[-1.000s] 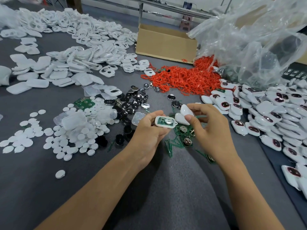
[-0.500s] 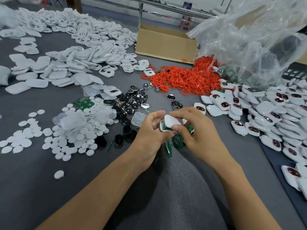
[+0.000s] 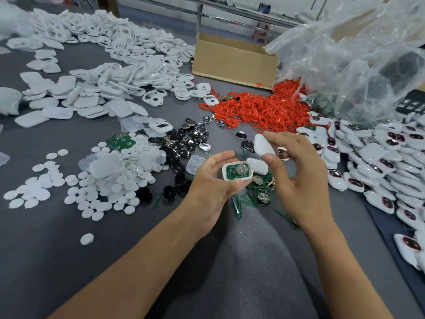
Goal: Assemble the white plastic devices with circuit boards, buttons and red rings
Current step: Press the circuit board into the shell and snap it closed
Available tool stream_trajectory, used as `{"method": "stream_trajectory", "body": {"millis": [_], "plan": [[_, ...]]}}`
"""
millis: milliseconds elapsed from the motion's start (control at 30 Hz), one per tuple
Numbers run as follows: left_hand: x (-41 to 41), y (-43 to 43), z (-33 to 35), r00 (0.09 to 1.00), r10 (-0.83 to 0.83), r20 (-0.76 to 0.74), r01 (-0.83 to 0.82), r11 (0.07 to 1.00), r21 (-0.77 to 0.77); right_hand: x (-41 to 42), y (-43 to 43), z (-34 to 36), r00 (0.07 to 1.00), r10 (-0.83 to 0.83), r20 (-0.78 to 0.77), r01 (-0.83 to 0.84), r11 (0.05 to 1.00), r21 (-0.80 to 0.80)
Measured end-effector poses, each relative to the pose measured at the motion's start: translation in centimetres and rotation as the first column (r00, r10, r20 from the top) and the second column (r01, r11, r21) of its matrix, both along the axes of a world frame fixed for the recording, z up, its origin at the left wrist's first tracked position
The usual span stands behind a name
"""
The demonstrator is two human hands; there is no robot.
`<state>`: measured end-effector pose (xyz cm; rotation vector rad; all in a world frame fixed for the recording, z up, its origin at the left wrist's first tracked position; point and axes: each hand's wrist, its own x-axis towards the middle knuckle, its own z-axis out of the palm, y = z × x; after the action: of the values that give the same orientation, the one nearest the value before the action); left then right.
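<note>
My left hand (image 3: 212, 180) holds a white shell half (image 3: 236, 172) face up, with a green circuit board seated inside it. My right hand (image 3: 296, 173) pinches a white cover (image 3: 263, 145) between thumb and fingers, lifted above and to the right of the shell. A second white cover (image 3: 258, 165) sits just right of the shell, under my right thumb. Loose green circuit boards (image 3: 261, 195) lie beneath my hands. A heap of red rings (image 3: 259, 110) lies behind them. Black and chrome buttons (image 3: 188, 140) are scattered left of centre.
White discs (image 3: 103, 192) spread at the left. Piles of white shells (image 3: 110, 72) fill the back left. Finished devices (image 3: 377, 162) are heaped at the right. A cardboard box (image 3: 234, 59) and a clear plastic bag (image 3: 358, 58) stand at the back.
Half a second ago my right hand held the white cover down over the shell. It has lifted the cover up and to the right, and the circuit board shows again.
</note>
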<state>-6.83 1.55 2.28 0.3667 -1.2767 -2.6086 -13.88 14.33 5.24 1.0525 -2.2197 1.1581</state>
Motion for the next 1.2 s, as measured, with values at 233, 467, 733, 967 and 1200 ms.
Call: {"method": "stream_trajectory", "body": {"millis": [233,467,733,967,1200], "plan": [[0.1,0.2,-0.2,0.999,0.054,-0.006,-0.054,0.995,-0.086,-0.2,0.0,-0.6,0.996,-0.047,0.077,0.034,0.986,0.165],[-0.3,-0.5,-0.4,0.999,0.007,-0.043,0.005,0.956,0.293,0.2,-0.2,-0.4,0.999,0.034,0.030,-0.038,0.990,0.133],[-0.3,-0.2,-0.1,0.990,0.132,-0.046,-0.125,0.984,0.128,-0.2,0.1,-0.2,0.999,-0.029,-0.030,0.029,1.000,0.001],[0.0,-0.2,0.0,0.986,0.154,-0.060,-0.148,0.984,0.103,-0.2,0.0,-0.2,0.999,-0.009,-0.031,0.010,1.000,0.019],[-0.4,-0.4,-0.5,0.997,0.076,0.016,-0.077,0.995,0.068,0.2,-0.2,-0.5,0.999,0.044,0.009,-0.044,0.991,0.126]]}}
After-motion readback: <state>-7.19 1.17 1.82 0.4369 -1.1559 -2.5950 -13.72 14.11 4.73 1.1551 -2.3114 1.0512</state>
